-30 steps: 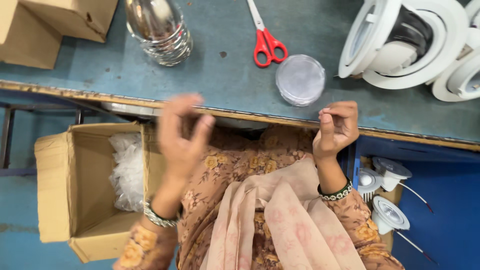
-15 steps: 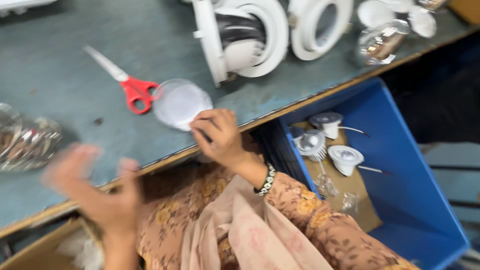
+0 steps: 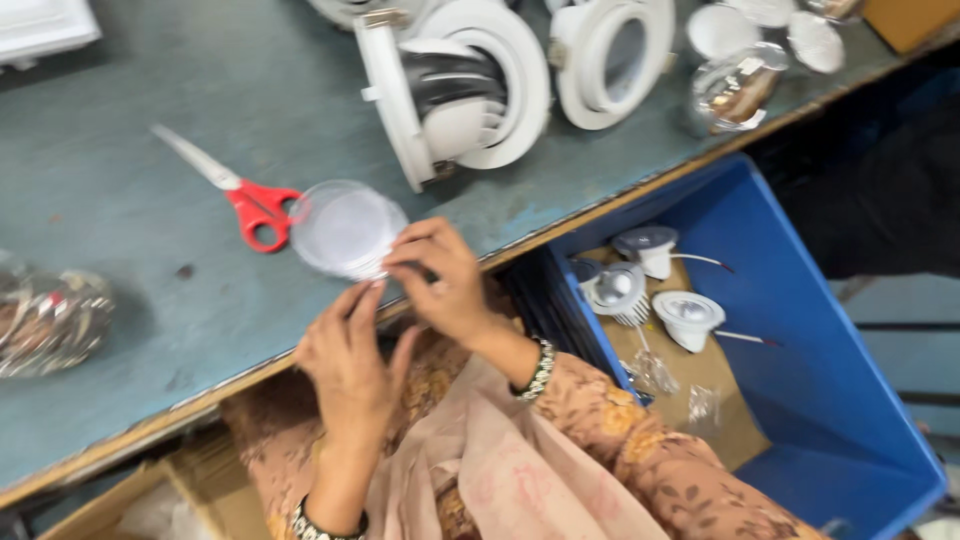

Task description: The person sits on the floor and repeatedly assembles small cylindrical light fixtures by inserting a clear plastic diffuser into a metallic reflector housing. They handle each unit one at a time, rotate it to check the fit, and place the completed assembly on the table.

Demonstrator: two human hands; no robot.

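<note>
A round clear plastic disc (image 3: 340,225) lies on the grey-blue table (image 3: 120,300) near its front edge. My right hand (image 3: 445,285) rests at the disc's lower right rim, fingertips touching it. My left hand (image 3: 350,365) is just below the table edge, fingers raised toward the disc and close to my right hand; it holds nothing that I can see. Red-handled scissors (image 3: 245,200) lie just left of the disc.
White round lamp housings (image 3: 460,90) (image 3: 605,55) stand at the back of the table, with foil-like reflectors (image 3: 735,90) to their right. A crumpled clear bag (image 3: 50,320) sits at the left. A blue bin (image 3: 840,420) at my right holds small lamp fittings (image 3: 690,315).
The view has swung right and tilted. My left hand came up from the left to meet my right hand at the disc's edge. My right hand stayed by the disc.
</note>
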